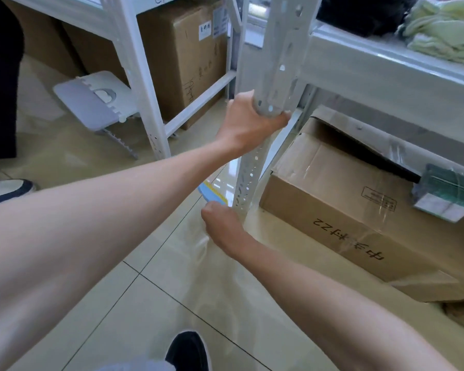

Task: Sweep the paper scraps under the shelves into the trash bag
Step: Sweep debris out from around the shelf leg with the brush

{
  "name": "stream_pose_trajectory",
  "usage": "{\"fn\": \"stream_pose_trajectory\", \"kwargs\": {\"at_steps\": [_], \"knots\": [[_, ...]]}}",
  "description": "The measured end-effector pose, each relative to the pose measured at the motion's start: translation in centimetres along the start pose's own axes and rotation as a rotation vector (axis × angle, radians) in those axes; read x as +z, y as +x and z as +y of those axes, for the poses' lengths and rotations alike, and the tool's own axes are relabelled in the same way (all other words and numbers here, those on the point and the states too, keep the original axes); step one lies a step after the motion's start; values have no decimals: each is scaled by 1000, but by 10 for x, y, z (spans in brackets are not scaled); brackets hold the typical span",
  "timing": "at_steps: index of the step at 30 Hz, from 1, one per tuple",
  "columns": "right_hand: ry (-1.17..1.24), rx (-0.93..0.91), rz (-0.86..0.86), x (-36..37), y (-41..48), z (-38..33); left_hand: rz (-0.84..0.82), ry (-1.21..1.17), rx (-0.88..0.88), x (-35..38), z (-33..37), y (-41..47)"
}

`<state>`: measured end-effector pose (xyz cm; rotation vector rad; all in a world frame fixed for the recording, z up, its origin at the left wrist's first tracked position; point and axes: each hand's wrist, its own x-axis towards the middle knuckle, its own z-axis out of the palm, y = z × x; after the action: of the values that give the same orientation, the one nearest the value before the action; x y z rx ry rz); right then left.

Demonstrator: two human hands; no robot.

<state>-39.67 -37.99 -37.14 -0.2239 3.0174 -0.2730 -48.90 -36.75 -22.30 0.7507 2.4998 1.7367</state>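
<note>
Left hand: clenched round the white shelf upright, high up.
Right hand: closed at the upright's foot; whether it grips anything, cannot tell.
Blue-yellow flat item: on tile floor, just beyond right hand.
Paper scraps, trash bag: none discernible.
Cardboard box: under shelf, right.

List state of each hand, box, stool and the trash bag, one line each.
left hand: closed around shelf upright
right hand: fist at the upright's base, gripping clear trash bag
clear trash bag: spread on the floor, mouth gathered in the fist
taped box: on the floor under the shelf, top flap lifted
tall box: upright, closed
folding stool: tipped over
</note>
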Motion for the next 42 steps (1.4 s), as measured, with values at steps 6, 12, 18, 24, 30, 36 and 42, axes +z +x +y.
{"fn": "stream_pose_trajectory", "kwargs": {"at_steps": [6,12,18,24,30,36,42], "knots": [[-8,73,16,7,54,9,-61,156,68,-8,-4,11],[-40,292,-8,15,87,34,18,174,185,0,-17,13],[-77,430,-103,35,99,30,51,143,234,5,-21,14],[10,354,-105,34,86,36,87,131,249,7,-24,14],[3,103,-122,30,67,16,93,121,236,10,-21,10],[-43,-84,-217,44,15,1,98,129,174,11,-14,3],[-539,-186,-491,39,-72,20,109,114,36,12,-6,-3]]}}
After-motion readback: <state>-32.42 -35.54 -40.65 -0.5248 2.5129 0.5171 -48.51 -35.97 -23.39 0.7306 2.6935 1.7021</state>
